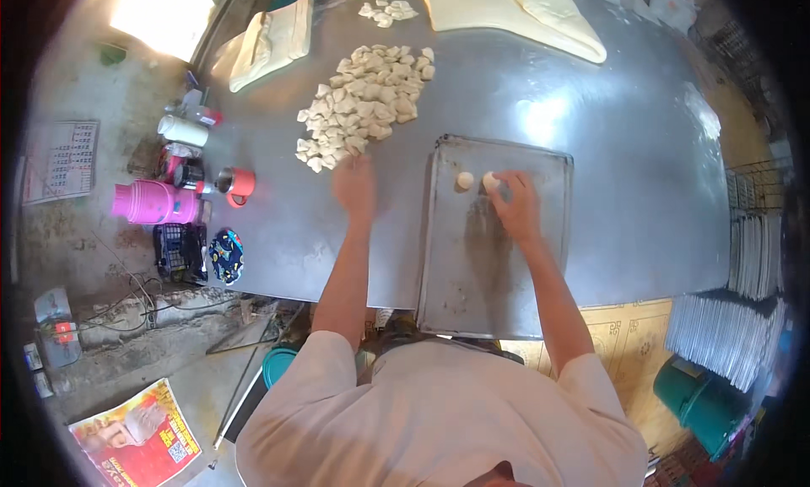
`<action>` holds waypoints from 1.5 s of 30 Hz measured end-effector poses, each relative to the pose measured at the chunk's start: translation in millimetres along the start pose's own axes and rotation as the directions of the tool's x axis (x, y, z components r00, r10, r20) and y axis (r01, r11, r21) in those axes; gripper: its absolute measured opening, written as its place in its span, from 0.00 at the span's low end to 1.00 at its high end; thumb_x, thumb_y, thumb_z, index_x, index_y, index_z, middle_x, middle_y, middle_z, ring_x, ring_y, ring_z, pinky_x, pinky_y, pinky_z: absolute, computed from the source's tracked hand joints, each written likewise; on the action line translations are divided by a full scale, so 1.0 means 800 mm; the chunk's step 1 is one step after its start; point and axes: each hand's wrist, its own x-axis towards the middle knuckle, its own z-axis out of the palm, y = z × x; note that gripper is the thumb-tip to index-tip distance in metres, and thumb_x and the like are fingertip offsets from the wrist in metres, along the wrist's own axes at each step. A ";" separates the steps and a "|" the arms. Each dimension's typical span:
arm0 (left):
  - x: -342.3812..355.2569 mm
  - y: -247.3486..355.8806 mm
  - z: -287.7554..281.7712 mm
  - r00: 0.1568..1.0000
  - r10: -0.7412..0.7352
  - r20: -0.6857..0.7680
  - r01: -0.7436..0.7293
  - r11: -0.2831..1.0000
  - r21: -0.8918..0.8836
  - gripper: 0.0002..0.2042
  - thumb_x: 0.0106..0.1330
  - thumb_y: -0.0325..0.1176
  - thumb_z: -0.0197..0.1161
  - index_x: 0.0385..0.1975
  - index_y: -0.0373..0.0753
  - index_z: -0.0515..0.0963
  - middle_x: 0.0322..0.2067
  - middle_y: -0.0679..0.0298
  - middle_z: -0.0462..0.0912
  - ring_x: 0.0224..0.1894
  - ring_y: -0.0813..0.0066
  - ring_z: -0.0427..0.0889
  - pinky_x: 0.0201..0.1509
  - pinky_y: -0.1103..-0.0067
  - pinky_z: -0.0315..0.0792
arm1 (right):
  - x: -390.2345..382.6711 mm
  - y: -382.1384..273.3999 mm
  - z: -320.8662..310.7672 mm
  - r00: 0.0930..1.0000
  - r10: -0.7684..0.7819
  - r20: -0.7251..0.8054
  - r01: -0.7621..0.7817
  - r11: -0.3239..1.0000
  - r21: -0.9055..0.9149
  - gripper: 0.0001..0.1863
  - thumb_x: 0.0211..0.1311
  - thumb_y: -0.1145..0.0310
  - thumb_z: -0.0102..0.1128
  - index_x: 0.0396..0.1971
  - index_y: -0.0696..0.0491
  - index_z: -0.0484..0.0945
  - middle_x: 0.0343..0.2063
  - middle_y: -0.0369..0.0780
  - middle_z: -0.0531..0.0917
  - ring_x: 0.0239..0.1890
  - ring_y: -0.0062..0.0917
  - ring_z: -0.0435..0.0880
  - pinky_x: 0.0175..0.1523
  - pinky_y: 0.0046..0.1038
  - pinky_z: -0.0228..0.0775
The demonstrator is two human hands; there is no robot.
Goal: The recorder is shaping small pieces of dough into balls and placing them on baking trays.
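Note:
A heap of cut dough pieces (367, 99) lies on the metal table, left of centre. My left hand (354, 187) reaches to the near edge of this heap. Its fingers are smeared by motion, so whether they grip a piece cannot be told. On the worn metal baking tray (460, 259), my right hand (519, 207) pinches a small round dough ball (491, 182) between thumb and fingers. A second dough ball (464, 181) sits just left of it, apart from the hand.
Large folded dough slabs lie at the far left (283, 44) and far right (515, 18), with a smaller cluster of pieces (388, 13) between. Along the left edge stand an orange mug (240, 185), a pink jug (156, 202) and a patterned cloth item (226, 257). Stacked trays (717, 335) stand at right.

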 end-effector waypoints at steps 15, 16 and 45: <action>0.062 -0.113 -0.062 0.994 -0.101 0.043 0.093 0.982 0.166 0.13 0.58 0.42 0.64 0.31 0.37 0.78 0.36 0.59 0.77 0.39 0.63 0.75 0.43 0.69 0.69 | 0.131 -0.153 0.356 0.970 -0.040 0.239 -0.033 0.955 0.294 0.11 0.58 0.66 0.63 0.39 0.55 0.81 0.29 0.41 0.84 0.32 0.25 0.83 0.40 0.28 0.74; 0.067 -0.118 -0.076 0.978 -0.043 0.204 0.042 0.999 0.011 0.14 0.59 0.40 0.65 0.34 0.36 0.77 0.35 0.60 0.76 0.39 0.65 0.75 0.44 0.71 0.69 | 0.129 -0.158 0.360 0.953 0.034 0.302 -0.077 0.988 0.131 0.11 0.58 0.67 0.63 0.38 0.56 0.81 0.27 0.41 0.84 0.32 0.24 0.83 0.39 0.28 0.74; 0.016 -0.217 -0.229 0.967 0.194 0.166 -0.254 0.807 0.533 0.08 0.67 0.33 0.52 0.38 0.37 0.75 0.36 0.52 0.77 0.42 0.53 0.75 0.48 0.63 0.68 | -0.109 -0.192 0.293 0.875 -0.238 0.421 0.364 0.898 -0.249 0.08 0.61 0.64 0.56 0.37 0.52 0.74 0.42 0.45 0.75 0.41 0.38 0.74 0.50 0.38 0.65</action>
